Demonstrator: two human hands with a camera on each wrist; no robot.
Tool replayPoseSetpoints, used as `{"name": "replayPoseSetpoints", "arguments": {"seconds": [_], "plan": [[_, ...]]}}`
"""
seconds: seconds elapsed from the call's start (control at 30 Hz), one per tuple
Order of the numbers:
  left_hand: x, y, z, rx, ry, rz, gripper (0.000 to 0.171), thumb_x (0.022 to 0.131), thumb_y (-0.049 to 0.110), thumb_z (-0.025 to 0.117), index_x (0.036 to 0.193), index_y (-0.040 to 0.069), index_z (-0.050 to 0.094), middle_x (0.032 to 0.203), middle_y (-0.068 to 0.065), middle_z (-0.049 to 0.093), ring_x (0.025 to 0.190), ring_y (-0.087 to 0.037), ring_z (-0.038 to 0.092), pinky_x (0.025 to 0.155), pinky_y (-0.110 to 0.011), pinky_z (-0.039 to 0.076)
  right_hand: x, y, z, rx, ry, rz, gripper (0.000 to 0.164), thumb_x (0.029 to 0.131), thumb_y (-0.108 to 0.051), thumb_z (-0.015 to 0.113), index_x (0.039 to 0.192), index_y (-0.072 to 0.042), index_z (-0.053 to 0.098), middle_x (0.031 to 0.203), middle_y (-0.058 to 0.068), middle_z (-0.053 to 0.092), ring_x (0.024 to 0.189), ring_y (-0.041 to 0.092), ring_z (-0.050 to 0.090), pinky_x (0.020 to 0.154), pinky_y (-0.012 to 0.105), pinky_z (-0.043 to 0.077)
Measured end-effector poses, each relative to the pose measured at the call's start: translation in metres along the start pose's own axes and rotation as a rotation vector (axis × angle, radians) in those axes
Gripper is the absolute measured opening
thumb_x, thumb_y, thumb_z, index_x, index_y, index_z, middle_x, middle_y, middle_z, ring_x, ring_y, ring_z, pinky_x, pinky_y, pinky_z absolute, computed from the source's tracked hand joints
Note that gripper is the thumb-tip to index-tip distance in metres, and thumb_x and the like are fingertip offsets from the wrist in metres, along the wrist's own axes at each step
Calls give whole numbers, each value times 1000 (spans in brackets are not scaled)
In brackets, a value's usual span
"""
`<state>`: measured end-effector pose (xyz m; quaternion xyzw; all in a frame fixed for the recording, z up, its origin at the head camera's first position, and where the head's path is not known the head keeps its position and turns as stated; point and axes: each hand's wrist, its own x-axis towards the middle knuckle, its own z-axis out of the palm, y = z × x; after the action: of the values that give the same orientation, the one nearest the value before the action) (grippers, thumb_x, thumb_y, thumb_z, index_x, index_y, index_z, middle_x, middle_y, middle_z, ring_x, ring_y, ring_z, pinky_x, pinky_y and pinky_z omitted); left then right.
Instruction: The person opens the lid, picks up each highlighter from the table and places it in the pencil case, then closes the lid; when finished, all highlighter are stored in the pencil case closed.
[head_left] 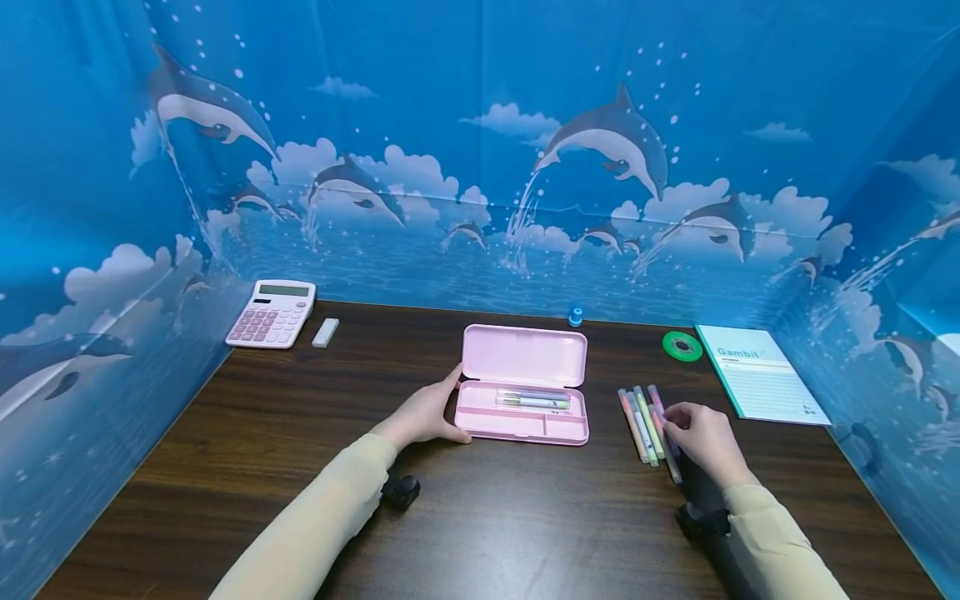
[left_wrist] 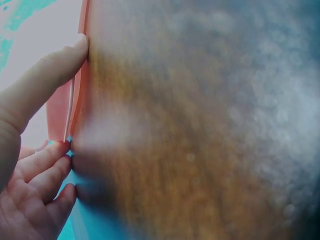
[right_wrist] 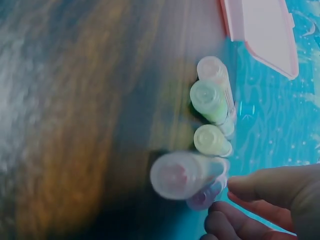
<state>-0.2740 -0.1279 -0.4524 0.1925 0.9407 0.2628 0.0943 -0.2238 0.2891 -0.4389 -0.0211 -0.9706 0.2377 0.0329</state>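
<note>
A pink pencil case (head_left: 524, 356) lies with its lid raised, several pens (head_left: 534, 402) in its back compartment. My left hand (head_left: 427, 412) spans and holds its left end, thumb at the front corner and forefinger up by the lid. In the left wrist view the thumb and fingertips meet the pink edge. To the right, my right hand (head_left: 705, 435) pinches a marker pen (right_wrist: 176, 175) with a pinkish end. That pen overlaps another in the right wrist view. Beside it several marker pens (head_left: 641, 425) with pink, yellow and green colouring lie side by side.
At the back left are a calculator (head_left: 273, 314) and a white eraser (head_left: 326, 332). A small blue object (head_left: 575, 317) stands behind the case. A green tape roll (head_left: 671, 345) and a notebook (head_left: 765, 375) lie back right. A dolphin-print curtain (head_left: 420, 83) borders the table.
</note>
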Motion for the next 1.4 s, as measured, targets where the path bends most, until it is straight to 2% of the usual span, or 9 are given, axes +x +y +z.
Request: {"name": "replayPoseSetpoints", "arguments": {"seconds": [0.2, 0.43, 0.77, 1.1, 1.23, 1.4], "plan": [[0, 1, 0, 4, 3, 3, 120, 66, 41, 85, 154, 11, 9, 145, -12, 43, 130, -28, 45, 106, -43, 36, 1, 5, -1, -10, -48, 55, 28, 84, -11, 68, 103, 11, 66, 90, 22, 67, 73, 24, 57, 70, 42, 52], [-2, 2, 0, -8, -4, -13, 120, 66, 42, 85, 154, 11, 8, 147, -11, 41, 131, -28, 43, 107, -43, 35, 1, 7, -3, -22, -70, 55, 28, 84, -11, 68, 101, 11, 66, 90, 23, 67, 75, 26, 58, 73, 47, 51], [-1, 1, -1, -4, -10, -1, 120, 67, 42, 85, 154, 11, 8, 148, -12, 39, 132, -27, 43, 107, -43, 35, 4, 7, -2, -53, -59, 28, 25, 83, -10, 67, 96, 11, 67, 80, 18, 67, 69, 23, 56, 62, 39, 49], [0, 2, 0, -3, -2, -1, 120, 66, 41, 85, 154, 9, 9, 147, -12, 41, 131, -27, 43, 106, -43, 36, 3, 11, -6, -37, -51, 71, 27, 82, -7, 63, 98, 15, 65, 80, 20, 66, 66, 22, 55, 58, 35, 47], [0, 1, 0, -4, 1, -1, 121, 66, 41, 86, 154, 10, 9, 147, -12, 41, 131, -27, 44, 106, -43, 36, 3, 14, -7, -30, -47, 85, 28, 82, -7, 64, 98, 16, 64, 76, 17, 66, 63, 19, 55, 56, 33, 46], [0, 0, 2, -6, 3, 0, 121, 65, 42, 86, 154, 10, 10, 147, -12, 41, 131, -27, 44, 106, -43, 36, 3, 14, -5, -25, -33, 82, 27, 82, -7, 63, 96, 17, 64, 78, 20, 67, 62, 19, 57, 58, 36, 47]]}}
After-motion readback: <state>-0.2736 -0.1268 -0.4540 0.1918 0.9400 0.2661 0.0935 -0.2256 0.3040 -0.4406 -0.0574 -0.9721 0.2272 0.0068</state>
